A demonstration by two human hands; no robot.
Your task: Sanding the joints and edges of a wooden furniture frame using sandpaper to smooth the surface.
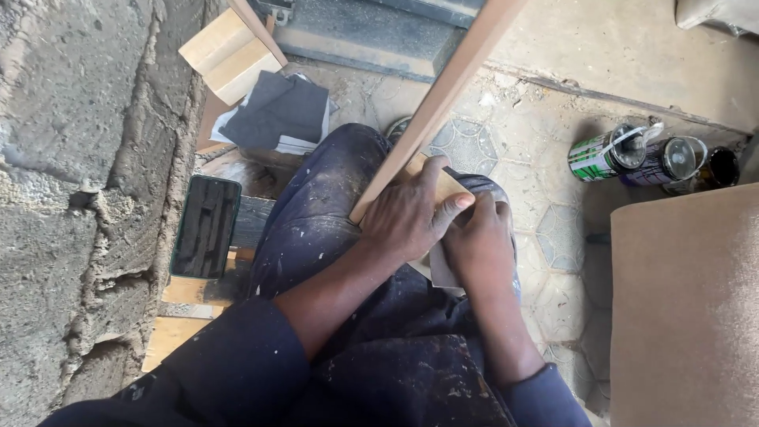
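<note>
On lap, beside wooden strip (439, 99): left hand (407, 217) clamped round strip's lower end; right hand (478, 241) pinching sandpaper sheet (443, 269) just R of strip. Phone (205, 227) well L; cans (624, 154) well R.

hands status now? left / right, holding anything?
Left hand: closed over a sanding block pressed against the long wooden strip.
Right hand: closed, gripping the sandpaper sheet under the block.
</note>
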